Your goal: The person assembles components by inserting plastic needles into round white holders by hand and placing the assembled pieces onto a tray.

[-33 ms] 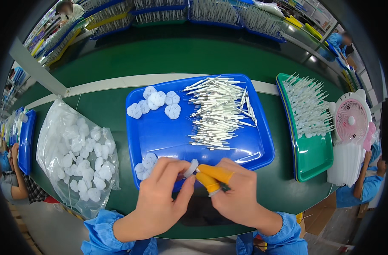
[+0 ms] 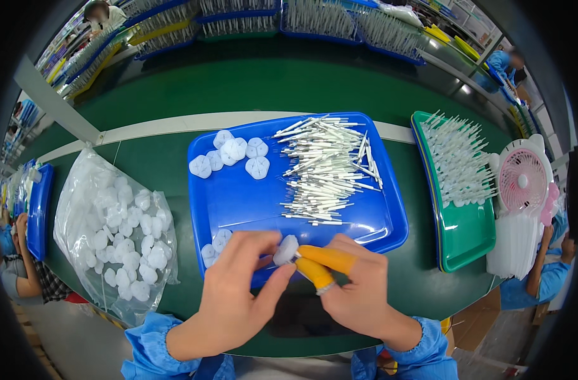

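Your yellow-covered right fingers [image 2: 327,257] pinch a slim, mostly hidden stick [image 2: 296,256] against the translucent white, rounded plastic piece [image 2: 286,249]; your bare left fingers [image 2: 273,288] curve, half-parted, beside it, their hold unclear.

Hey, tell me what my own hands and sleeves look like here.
Both sleeves are bright blue, loose and wrinkled, with gathered cuffs at the wrists. Your left hand is bare, with no glove in sight. Your right hand wears yellow-orange, tube-shaped finger covers on the thumb and index finger; the thumb's has a pale band at its lower edge.
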Tool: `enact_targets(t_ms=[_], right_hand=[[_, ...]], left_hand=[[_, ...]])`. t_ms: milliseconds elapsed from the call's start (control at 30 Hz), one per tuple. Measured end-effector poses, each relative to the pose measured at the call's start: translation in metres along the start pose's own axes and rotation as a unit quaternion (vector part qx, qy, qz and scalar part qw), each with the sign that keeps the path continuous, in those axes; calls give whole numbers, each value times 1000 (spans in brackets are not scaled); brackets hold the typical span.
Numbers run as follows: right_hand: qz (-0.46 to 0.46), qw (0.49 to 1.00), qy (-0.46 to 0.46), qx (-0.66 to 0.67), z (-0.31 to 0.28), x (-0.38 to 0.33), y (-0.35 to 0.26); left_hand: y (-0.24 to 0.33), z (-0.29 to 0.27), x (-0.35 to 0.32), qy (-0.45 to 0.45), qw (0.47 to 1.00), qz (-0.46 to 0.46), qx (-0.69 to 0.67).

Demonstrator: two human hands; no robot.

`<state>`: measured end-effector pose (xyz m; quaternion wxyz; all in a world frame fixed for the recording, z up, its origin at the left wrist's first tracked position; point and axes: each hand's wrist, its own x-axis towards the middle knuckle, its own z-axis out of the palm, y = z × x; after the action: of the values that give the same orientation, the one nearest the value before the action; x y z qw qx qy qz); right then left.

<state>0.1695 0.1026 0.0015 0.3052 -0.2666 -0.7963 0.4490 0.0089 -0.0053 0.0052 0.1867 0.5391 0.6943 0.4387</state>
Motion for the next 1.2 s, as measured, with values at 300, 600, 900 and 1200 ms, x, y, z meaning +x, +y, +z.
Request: enact_targets(t_ms=[300, 600, 900, 1200], right_hand=[[-58, 997, 42, -14, -18, -4, -19], [-89, 992, 6, -84, -26, -4, -14], [-107, 992, -17, -72, -26, -10, -10], [-123, 986, -20, -112, -29, -5, -12]], left_hand=[[-5, -11, 3, -52, 951, -27, -303], [-4, -9, 6, -53, 966, -13, -254], [-3, -9, 5, -49, 971, -19, -234], [0, -10, 5, -58, 979, -3, -196]])
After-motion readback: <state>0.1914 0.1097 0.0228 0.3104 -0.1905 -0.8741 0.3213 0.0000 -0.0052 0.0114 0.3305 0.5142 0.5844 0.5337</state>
